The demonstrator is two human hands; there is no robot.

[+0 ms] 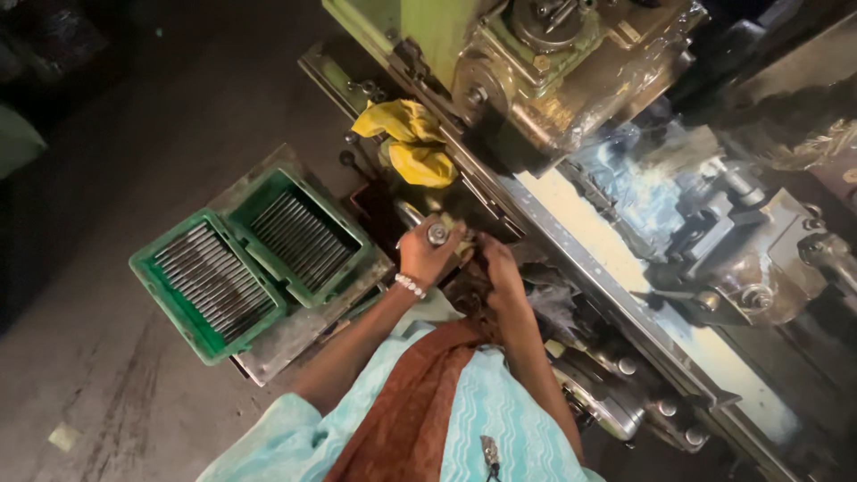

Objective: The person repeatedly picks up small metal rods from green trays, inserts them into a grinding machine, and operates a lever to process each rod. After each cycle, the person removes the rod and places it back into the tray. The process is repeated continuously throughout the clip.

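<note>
The left hand (428,254) is closed around a short metal part (437,234) with a round shiny end, holding it just in front of the lathe (571,107), below the yellow rag (412,143) draped on the machine's edge. The right hand (500,268) sits just beside it, fingers curled down toward the lathe's dark lower front; whether it grips anything I cannot tell, since the spot is shadowed. Two green trays (268,259) rest on a metal stand left of the lathe, both still filled with neat rows of thin metal rods, packed side by side with no obvious gaps. Judging from that, only one piece is out and in hand, and nearly all the stock remains in the trays. The lathe's bed to the right shows pale coolant and a tool post (741,241), with no piece visibly mounted that I can make out.
</note>
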